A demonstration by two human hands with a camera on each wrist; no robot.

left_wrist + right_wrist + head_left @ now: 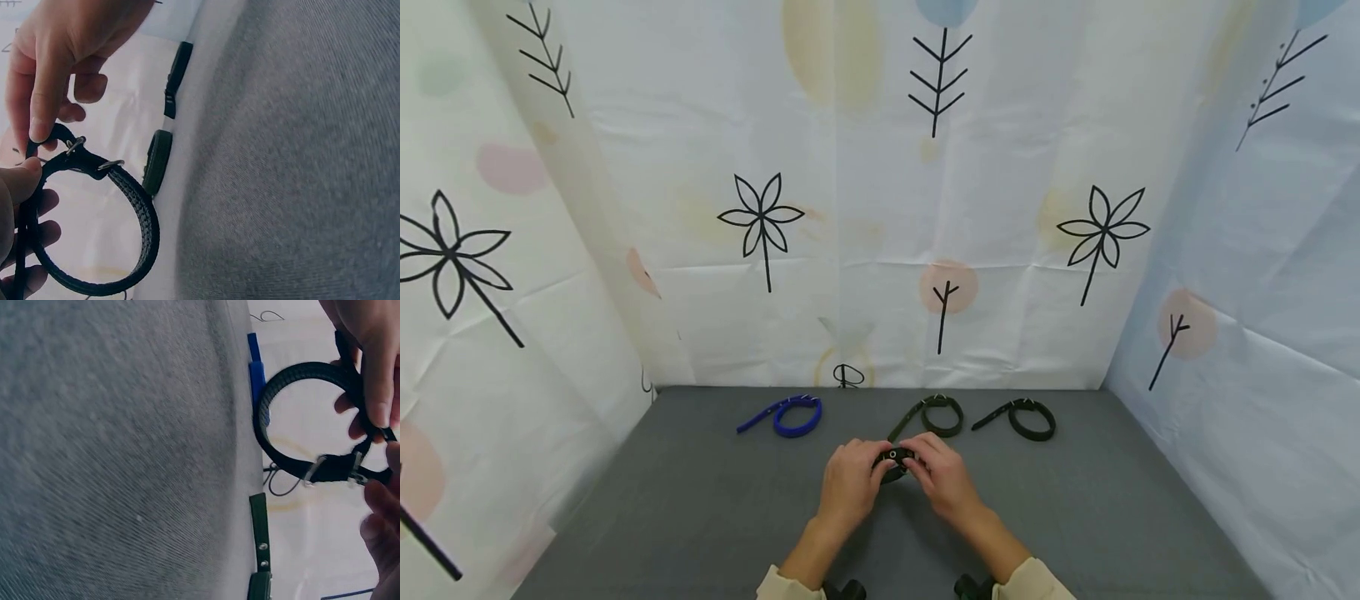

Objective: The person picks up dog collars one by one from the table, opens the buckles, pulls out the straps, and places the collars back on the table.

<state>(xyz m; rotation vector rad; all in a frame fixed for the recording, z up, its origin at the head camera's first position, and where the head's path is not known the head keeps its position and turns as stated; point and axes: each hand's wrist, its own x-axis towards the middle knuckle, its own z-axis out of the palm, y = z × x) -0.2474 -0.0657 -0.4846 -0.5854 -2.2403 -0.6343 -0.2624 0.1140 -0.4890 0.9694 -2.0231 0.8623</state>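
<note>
A dark collar (893, 456) with a metal buckle and a ring is between both hands, its band bent into a round loop (149, 231). My left hand (850, 482) pinches the strap beside the buckle, thumb (22, 181) on one side and fingers behind. My right hand (947, 479) pinches the collar on the buckle side, where the strap's end bows up in a small bend (59, 130). In the right wrist view the buckle (357, 472) lies close to the right fingertips, and the collar is held upright off the table.
Along the back of the grey table (700, 500) lie a blue collar (796, 432), a dark green collar (957, 428) and a black collar (1045, 435), each coiled with a straight tail. A patterned white cloth (865, 317) hangs behind and at both sides.
</note>
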